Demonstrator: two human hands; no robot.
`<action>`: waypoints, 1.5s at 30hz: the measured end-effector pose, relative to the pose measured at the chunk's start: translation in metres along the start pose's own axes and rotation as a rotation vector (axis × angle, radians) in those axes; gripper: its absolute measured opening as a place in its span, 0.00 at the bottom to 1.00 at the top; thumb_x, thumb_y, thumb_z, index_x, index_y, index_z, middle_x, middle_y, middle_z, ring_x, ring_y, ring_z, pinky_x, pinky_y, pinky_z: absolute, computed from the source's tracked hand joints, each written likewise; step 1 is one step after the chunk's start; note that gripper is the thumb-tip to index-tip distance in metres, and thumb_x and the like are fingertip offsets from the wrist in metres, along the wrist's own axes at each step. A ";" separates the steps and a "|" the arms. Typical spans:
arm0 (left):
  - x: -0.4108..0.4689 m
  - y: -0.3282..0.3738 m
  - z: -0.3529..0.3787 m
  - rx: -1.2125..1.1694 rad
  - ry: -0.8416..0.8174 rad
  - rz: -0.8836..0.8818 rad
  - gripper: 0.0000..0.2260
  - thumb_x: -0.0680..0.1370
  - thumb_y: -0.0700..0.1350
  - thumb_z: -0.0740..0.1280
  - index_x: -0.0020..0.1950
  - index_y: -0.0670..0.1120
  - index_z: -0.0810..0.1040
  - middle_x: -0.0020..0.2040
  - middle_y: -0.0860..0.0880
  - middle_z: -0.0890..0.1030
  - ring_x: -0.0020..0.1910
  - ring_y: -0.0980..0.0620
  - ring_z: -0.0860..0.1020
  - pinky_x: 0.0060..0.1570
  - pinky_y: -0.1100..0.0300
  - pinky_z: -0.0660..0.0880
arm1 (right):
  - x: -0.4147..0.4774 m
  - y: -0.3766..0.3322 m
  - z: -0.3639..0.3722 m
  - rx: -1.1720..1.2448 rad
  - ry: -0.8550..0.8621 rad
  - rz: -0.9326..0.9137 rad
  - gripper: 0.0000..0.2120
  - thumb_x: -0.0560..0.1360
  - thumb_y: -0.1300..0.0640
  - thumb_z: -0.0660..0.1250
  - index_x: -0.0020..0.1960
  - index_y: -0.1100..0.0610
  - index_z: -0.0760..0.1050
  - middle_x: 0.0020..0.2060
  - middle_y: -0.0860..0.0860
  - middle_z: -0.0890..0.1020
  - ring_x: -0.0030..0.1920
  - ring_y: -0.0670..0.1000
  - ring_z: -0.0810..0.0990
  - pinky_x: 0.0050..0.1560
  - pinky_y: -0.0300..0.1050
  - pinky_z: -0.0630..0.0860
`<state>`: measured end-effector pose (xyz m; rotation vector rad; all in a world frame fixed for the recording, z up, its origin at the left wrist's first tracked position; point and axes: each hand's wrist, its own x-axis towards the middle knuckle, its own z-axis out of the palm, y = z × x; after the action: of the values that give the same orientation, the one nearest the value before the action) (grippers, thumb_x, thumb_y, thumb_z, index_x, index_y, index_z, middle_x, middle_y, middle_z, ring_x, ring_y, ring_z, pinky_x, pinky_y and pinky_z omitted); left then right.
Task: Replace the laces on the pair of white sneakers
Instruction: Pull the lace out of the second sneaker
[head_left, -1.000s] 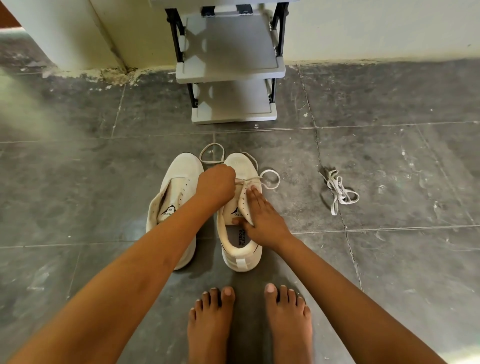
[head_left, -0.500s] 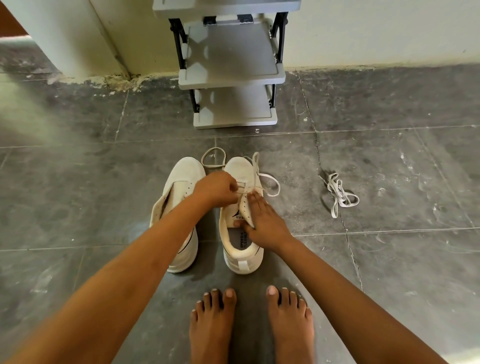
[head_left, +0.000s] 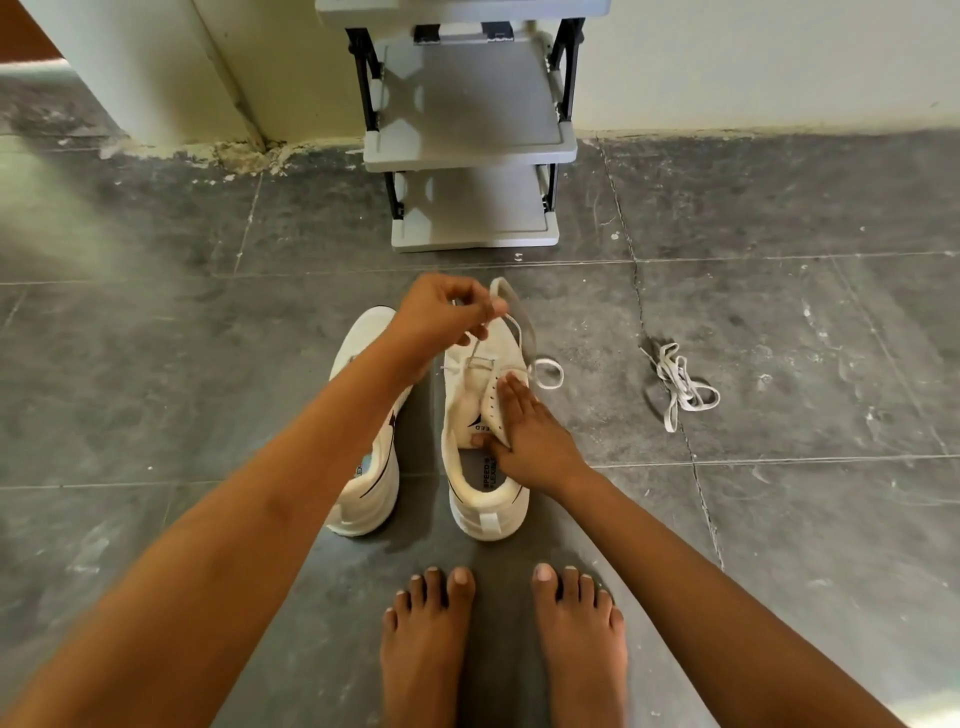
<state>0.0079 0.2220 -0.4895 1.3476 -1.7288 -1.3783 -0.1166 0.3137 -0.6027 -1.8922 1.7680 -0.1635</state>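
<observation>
On the grey tiled floor (head_left: 156, 364), the left hand (head_left: 441, 312), raised over the toe of the right-side white fabric sneaker (head_left: 488, 514), pinches its flat white lace (head_left: 480, 362) in curled fingers. The right hand (head_left: 535, 441) clasps that sneaker's eyelet flap, thumb inside. The left-side white fabric sneaker (head_left: 363, 504) stands just beside it. A loose white lace bundle (head_left: 680, 387) lies well apart, rightward.

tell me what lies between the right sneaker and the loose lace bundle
Head view: beside the right sneaker lies a loop of its lace; beyond that, bare floor tile up to the lace bundle.
</observation>
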 end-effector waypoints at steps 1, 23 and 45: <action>0.002 -0.005 -0.002 0.108 0.020 -0.013 0.01 0.74 0.44 0.71 0.43 0.47 0.82 0.38 0.52 0.81 0.34 0.58 0.79 0.37 0.62 0.76 | -0.001 -0.001 -0.001 0.007 -0.003 -0.003 0.37 0.79 0.43 0.57 0.77 0.61 0.43 0.77 0.55 0.45 0.77 0.52 0.45 0.74 0.45 0.46; 0.004 -0.005 0.035 0.271 0.076 -0.015 0.10 0.74 0.44 0.70 0.42 0.36 0.81 0.39 0.40 0.83 0.38 0.43 0.81 0.45 0.52 0.79 | -0.001 -0.005 -0.003 -0.046 -0.014 0.007 0.37 0.79 0.43 0.55 0.76 0.62 0.42 0.77 0.57 0.45 0.77 0.53 0.44 0.74 0.45 0.45; 0.003 -0.060 0.017 0.936 -0.088 -0.074 0.21 0.73 0.46 0.66 0.67 0.51 0.71 0.60 0.46 0.77 0.58 0.47 0.75 0.54 0.53 0.75 | -0.003 0.002 0.003 0.096 0.042 -0.005 0.38 0.78 0.44 0.58 0.77 0.58 0.41 0.77 0.53 0.44 0.76 0.50 0.44 0.73 0.41 0.46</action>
<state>0.0143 0.2273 -0.5510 1.8243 -2.5498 -0.6321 -0.1180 0.3170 -0.6053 -1.8377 1.7516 -0.2865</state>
